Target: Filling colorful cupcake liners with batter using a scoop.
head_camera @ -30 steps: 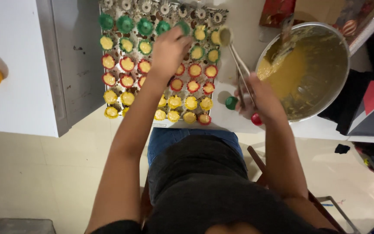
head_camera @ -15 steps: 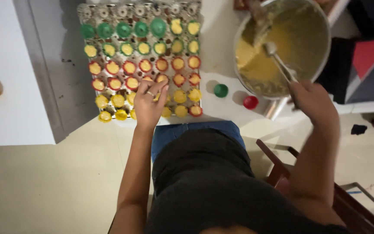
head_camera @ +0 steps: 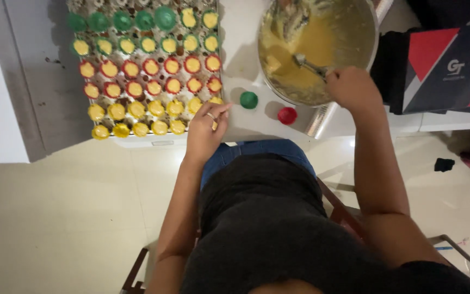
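A tray of several small green, red and yellow cups filled with yellow batter lies on the white table. My left hand rests at the tray's near right corner, fingers on a yellow cup there. My right hand grips a metal scoop whose head is dipped in the yellow batter inside a large metal bowl. An empty green cup and an empty red cup stand on the table between the tray and the bowl.
A red, black and white box sits right of the bowl. A silvery foil roll lies by the table's near edge. The chair frame shows below me, over a pale tiled floor.
My left hand has drawn back from the tray's middle rows to its near right corner. My right hand has carried the scoop from beside the tray into the bowl's batter.
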